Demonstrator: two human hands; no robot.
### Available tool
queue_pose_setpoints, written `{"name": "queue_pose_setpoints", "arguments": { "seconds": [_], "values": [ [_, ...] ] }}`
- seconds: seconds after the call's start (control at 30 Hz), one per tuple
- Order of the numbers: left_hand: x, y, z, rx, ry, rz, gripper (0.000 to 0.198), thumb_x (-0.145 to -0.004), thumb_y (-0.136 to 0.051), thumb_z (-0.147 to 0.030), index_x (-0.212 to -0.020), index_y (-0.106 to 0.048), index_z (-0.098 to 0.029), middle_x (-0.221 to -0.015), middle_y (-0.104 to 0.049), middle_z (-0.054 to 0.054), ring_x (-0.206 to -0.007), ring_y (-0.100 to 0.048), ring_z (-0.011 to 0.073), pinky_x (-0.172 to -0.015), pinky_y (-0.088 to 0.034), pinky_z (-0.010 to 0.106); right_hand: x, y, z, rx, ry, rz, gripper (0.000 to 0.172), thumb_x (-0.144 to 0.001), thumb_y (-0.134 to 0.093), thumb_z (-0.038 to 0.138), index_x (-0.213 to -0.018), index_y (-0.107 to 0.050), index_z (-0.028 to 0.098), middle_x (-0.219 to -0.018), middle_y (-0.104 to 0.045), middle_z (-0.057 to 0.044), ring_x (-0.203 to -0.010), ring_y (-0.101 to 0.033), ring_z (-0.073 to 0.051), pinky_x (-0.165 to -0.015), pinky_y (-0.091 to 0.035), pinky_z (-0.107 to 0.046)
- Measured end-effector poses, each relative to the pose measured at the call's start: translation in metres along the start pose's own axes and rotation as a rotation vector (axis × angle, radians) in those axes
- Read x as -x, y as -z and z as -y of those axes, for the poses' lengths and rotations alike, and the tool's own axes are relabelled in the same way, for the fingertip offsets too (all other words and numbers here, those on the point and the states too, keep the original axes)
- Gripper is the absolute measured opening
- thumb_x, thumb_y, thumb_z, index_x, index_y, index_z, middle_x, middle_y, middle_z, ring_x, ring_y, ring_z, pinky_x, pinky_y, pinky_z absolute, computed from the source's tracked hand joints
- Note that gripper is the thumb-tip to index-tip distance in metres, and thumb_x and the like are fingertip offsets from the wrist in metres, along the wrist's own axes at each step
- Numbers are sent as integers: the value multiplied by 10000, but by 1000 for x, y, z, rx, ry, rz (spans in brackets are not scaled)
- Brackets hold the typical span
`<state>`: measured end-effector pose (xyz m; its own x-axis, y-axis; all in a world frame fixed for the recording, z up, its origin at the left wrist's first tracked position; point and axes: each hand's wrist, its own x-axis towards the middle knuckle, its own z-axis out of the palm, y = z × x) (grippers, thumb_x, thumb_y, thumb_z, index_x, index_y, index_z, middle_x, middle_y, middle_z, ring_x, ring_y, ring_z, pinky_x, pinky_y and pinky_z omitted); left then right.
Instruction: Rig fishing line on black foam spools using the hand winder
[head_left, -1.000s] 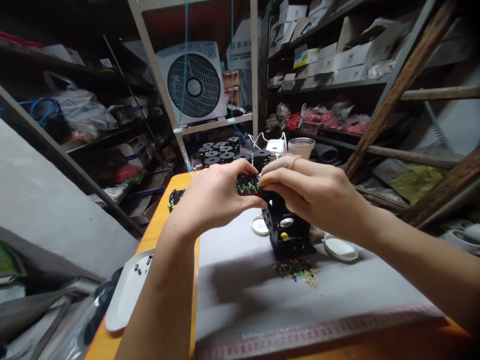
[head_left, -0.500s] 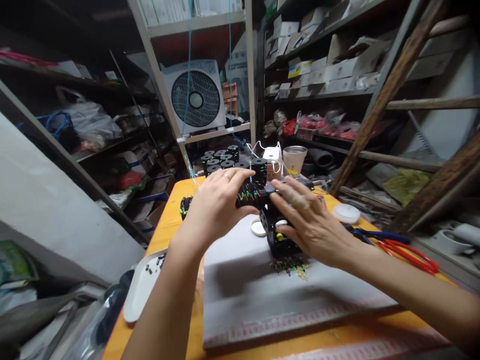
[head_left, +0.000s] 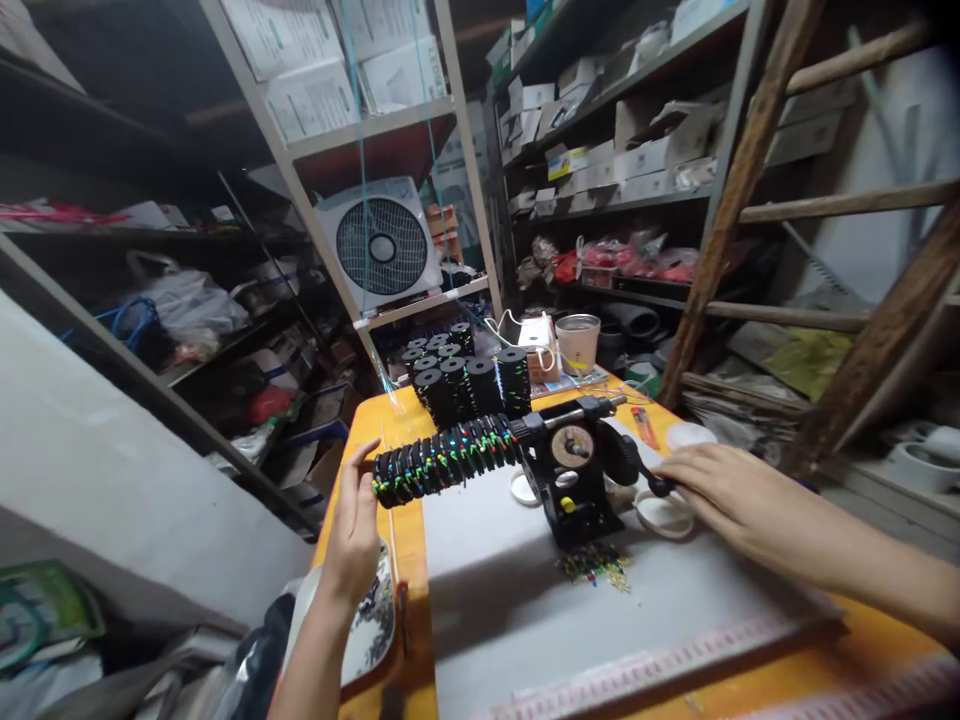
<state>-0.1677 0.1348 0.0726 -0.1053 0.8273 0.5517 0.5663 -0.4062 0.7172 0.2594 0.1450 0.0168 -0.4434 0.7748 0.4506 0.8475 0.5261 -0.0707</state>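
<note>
Moved apart, left hand point(head_left: 356, 525) lies open against the ring stack point(head_left: 446, 460); right hand point(head_left: 712, 490) grips the crank point(head_left: 651, 480).

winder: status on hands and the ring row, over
Left hand open against ring row free end. Right hand fingertips at crank knob, grip unclear. Row sits on winder shaft. Loose pins at winder base.

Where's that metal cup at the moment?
In the head view, the cup stands at the far end of the table, right of centre, just right of the white charger and behind the black winder.
</note>
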Motion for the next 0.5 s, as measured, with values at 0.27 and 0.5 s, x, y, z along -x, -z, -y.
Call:
{"name": "queue_pose_setpoints", "arguments": {
  "seconds": [0.27,0.5],
  "values": [
    [-6,-5,-7,31,-49,-38,303,-996,-296,-332,-1284,-364,-266,-1046,-515,52,-890,-535,176,-872,-435,334,-11,-5,-22,150,238,-49,314,-856,-506,101,-993,-744,255,-979,-748,-60,-972,-653,-281,-783,-507,-453],
    [-5,6,-5,-10,-118,-22,268,-988,-336,-327,-1235,-407,-251,-1028,-526,65,-937,-549,201,-873,-422,347,-31,-14,-34,153,389,-65,261,-849,-563,136,-988,-738,272,-959,-756,-60,-900,-655,-274,-753,-513,-419]
  ]
}}
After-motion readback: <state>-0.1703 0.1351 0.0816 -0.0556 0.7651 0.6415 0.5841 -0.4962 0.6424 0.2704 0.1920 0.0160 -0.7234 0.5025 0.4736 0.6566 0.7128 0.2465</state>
